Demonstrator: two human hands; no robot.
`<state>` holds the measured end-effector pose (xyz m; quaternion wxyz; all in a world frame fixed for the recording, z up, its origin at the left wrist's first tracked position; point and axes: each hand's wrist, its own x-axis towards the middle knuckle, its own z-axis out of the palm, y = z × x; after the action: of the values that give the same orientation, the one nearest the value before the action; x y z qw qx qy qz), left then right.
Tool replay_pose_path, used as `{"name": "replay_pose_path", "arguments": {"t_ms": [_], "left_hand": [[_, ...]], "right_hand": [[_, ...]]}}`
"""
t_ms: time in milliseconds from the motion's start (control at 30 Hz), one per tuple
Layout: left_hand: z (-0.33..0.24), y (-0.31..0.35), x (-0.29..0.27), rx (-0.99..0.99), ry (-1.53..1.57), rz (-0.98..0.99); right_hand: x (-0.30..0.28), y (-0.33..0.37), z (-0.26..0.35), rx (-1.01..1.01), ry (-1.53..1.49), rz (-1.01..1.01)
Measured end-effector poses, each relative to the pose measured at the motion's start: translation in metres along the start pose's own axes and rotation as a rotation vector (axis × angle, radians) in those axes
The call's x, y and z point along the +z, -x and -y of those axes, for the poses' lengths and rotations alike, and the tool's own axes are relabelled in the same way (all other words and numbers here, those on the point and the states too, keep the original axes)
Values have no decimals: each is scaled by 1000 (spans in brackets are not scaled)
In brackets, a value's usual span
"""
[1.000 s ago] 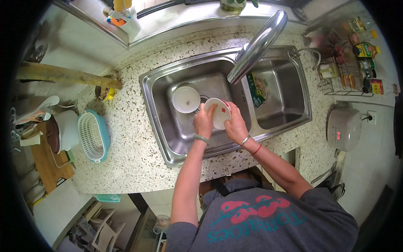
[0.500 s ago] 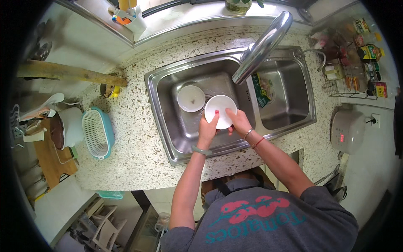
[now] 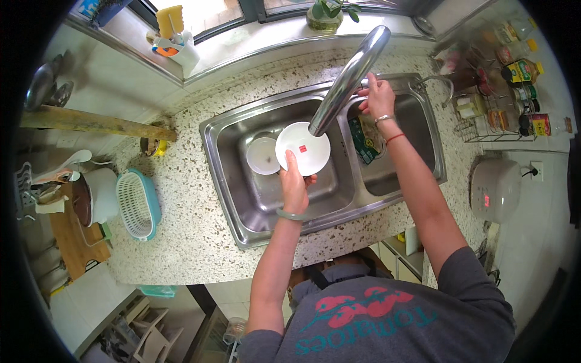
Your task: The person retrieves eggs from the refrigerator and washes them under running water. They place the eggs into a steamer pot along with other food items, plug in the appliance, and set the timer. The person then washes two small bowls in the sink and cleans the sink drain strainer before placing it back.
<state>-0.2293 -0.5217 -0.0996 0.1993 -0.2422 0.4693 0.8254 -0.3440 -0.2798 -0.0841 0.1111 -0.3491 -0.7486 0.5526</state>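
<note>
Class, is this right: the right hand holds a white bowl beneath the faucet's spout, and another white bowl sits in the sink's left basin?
Not quite: the head view shows the left hand, not the right hand, holding the white bowl beneath the faucet's spout. Another white bowl does sit in the sink's left basin.

Strainer basket (image 3: 135, 204): here it sits, white, inside a pale blue tub (image 3: 155, 209).
Wooden board (image 3: 74, 247): over on the basket's left.
Yellow container (image 3: 160, 147): just beyond the basket.
White caddy (image 3: 189, 57): farther beyond the basket, to its right.
Leafy plant (image 3: 330, 9): well right of the basket, beyond it.
Rice cooker (image 3: 496, 190): far right of the basket, display (image 3: 486, 200) glowing red!
Bottles (image 3: 521, 71): crowded together, far right of the basket too.
</note>
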Motion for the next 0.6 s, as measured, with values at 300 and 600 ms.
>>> {"name": "replay_pose_path", "arguments": {"t_ms": [300, 600], "left_hand": [[2, -8, 9, 43, 24, -41], [24, -16, 2, -42, -160, -29]], "right_hand": [[-24, -12, -4, -30, 295, 106], [23, 156, -53, -79, -13, 476]]}}
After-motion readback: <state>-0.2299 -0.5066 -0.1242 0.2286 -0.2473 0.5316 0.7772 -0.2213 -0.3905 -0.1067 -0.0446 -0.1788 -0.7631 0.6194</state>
